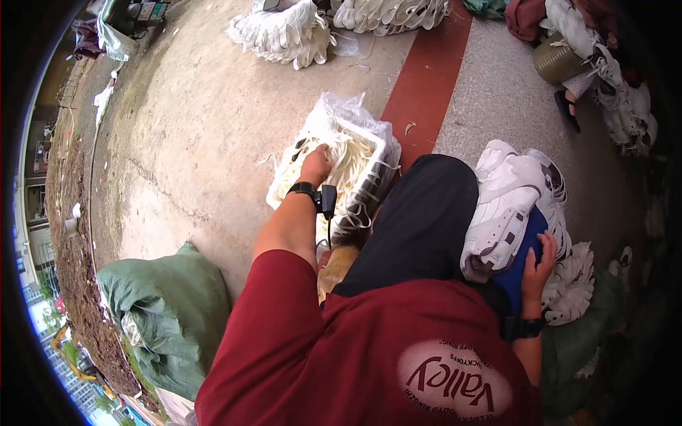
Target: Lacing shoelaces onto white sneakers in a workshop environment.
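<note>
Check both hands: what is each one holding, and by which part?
The left hand reaches into the white laces in the basket; its grasp is hidden. The right hand steadies the white shoe on the lap, at its lower edge.

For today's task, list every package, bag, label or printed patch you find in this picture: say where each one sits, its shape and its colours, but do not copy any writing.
Clear plastic bag: lines the white crate of white laces, where the left hand reaches in.
Green sack: lower left on the floor, bulging, dull green.
Oval patch: on the dark red shirt, pale with red lettering.
Olive tin: upper right, round.
</note>
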Motion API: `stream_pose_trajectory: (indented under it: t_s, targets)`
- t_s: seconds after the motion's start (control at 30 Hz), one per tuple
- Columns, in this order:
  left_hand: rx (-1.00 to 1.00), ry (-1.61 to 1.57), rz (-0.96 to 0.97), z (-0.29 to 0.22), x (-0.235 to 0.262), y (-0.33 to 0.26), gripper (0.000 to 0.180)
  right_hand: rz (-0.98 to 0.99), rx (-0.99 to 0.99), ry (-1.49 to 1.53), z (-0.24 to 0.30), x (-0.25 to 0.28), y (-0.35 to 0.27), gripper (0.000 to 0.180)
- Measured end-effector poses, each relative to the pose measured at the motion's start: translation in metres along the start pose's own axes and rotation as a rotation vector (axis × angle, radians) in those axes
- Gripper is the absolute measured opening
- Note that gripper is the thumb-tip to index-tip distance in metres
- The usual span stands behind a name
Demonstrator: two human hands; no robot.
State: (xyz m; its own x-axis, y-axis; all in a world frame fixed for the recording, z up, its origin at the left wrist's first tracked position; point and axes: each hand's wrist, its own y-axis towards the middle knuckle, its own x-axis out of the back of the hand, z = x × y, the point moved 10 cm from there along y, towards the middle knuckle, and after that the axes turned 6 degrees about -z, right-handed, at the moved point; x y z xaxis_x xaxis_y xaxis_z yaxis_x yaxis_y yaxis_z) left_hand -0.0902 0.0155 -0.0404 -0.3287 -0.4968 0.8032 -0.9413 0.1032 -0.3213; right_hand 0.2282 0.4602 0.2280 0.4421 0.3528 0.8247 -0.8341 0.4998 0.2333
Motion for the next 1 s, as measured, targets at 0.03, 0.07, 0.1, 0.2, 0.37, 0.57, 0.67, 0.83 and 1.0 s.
stream_pose_trajectory:
  t_s: [0.03, 0.07, 0.1, 0.2, 0.37, 0.57, 0.67, 0.83, 1.0]
  targets:
    - [-0.002, -0.016, -0.005, 0.001, -0.001, -0.013, 0.040, 0.003, 0.001, -0.002, 0.001, 0.001, -0.001, 0.035]
    - [-0.015, -0.041, -0.039, 0.007, -0.004, -0.025, 0.037, 0.007, 0.001, -0.004, 0.003, 0.003, -0.003, 0.035]
    - [-0.021, -0.059, -0.094, 0.002, 0.006, -0.026, 0.035, -0.007, 0.006, 0.007, 0.005, -0.005, 0.003, 0.035]
    - [-0.018, -0.111, -0.115, -0.005, 0.010, -0.070, 0.029, 0.004, 0.001, 0.012, 0.004, -0.003, 0.003, 0.034]
    - [-0.220, -0.129, -0.347, -0.007, 0.032, -0.108, 0.018, -0.016, 0.022, -0.041, 0.003, -0.001, 0.005, 0.033]
    - [-0.045, -0.470, -0.394, 0.004, 0.036, -0.091, 0.010, -0.005, 0.004, -0.037, -0.002, -0.001, 0.004, 0.031]
    - [-0.015, -0.527, -0.650, 0.026, 0.059, -0.058, 0.014, -0.008, 0.010, -0.002, 0.002, -0.002, 0.005, 0.032]
    - [0.045, -0.760, -0.807, 0.008, 0.083, 0.003, 0.016, -0.007, 0.019, -0.033, 0.000, 0.000, 0.005, 0.032]
    - [0.301, -0.307, -0.468, 0.020, 0.041, 0.042, 0.049, 0.024, -0.029, 0.009, 0.001, -0.005, 0.008, 0.031]
